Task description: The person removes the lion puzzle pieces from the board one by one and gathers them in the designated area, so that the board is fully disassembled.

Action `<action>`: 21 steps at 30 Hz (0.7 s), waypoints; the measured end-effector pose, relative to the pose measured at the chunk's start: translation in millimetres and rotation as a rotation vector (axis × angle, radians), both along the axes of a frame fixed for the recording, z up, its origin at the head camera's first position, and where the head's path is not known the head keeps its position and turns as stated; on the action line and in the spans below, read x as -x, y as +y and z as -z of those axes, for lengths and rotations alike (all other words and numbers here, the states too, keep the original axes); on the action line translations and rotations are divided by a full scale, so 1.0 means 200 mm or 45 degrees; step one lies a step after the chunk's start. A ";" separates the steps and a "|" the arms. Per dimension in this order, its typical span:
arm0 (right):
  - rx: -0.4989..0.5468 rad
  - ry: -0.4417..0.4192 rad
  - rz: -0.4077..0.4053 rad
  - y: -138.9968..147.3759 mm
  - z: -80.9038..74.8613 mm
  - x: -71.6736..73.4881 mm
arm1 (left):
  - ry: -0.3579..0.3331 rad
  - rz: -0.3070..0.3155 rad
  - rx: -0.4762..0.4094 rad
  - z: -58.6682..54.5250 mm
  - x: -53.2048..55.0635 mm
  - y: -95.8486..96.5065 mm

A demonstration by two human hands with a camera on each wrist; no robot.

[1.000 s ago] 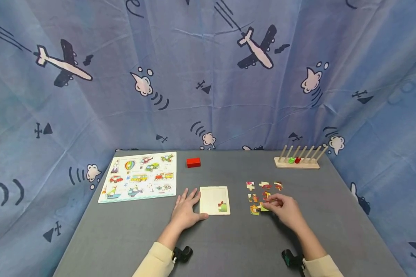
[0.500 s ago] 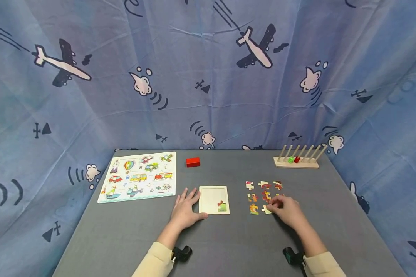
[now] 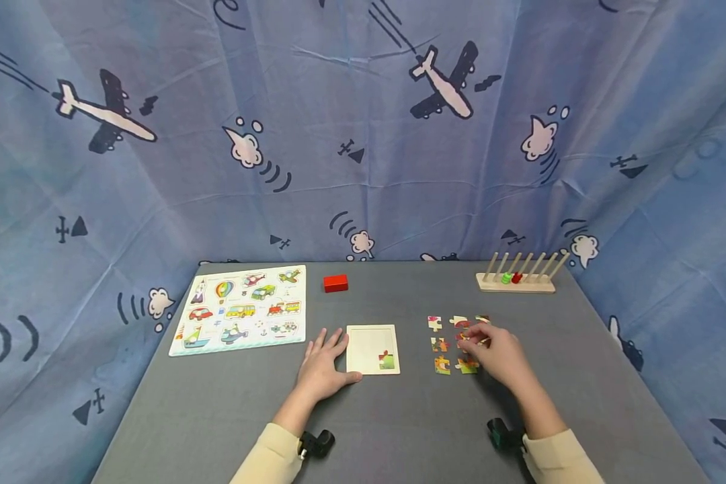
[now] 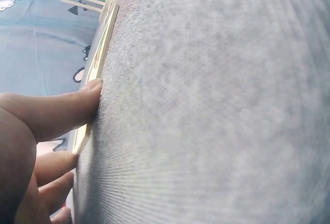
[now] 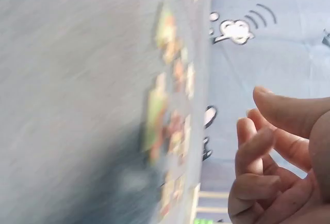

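Note:
My left hand [image 3: 323, 373] lies beside the square wooden puzzle tray [image 3: 363, 339], fingers spread straight along its left side and thumb at its near edge. In the left wrist view, the thumb [image 4: 67, 113] touches the tray's edge. One puzzle piece [image 3: 386, 361] with green and red on it sits in the tray's near right corner. My right hand [image 3: 499, 353] hovers above the loose puzzle pieces, fingers loosely bent and holding nothing in the right wrist view. Below its fingertips lies a green and orange piece [image 3: 467, 366]; other pieces beside it are partly hidden by the hand.
A picture board [image 3: 242, 309] of vehicles lies at the left. Behind the tray is a red block [image 3: 335, 283]. At the back right stands a wooden peg rack [image 3: 514, 286] with green and red beads. A blue curtain [image 3: 363, 134] hangs behind the table.
My right hand has come off the nearest middle puzzle piece, which now shows, and has risen over the farther pieces. The left hand stays put at the tray.

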State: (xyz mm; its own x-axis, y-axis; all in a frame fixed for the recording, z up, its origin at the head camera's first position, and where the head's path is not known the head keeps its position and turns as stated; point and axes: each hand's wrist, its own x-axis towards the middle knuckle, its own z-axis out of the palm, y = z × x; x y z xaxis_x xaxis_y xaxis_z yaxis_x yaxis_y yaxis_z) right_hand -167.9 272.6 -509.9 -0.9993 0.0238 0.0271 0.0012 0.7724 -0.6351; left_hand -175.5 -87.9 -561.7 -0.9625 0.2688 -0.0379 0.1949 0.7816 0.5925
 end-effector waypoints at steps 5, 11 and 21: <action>0.036 0.021 -0.068 -0.08 -0.05 0.03 | -0.004 0.012 -0.002 0.00 -0.01 0.00; 0.109 0.043 -0.131 -0.23 -0.05 0.06 | 0.001 0.019 -0.005 0.00 -0.01 0.01; 0.200 -0.040 -0.188 -0.47 0.06 0.07 | -0.004 0.013 -0.017 -0.01 -0.01 0.00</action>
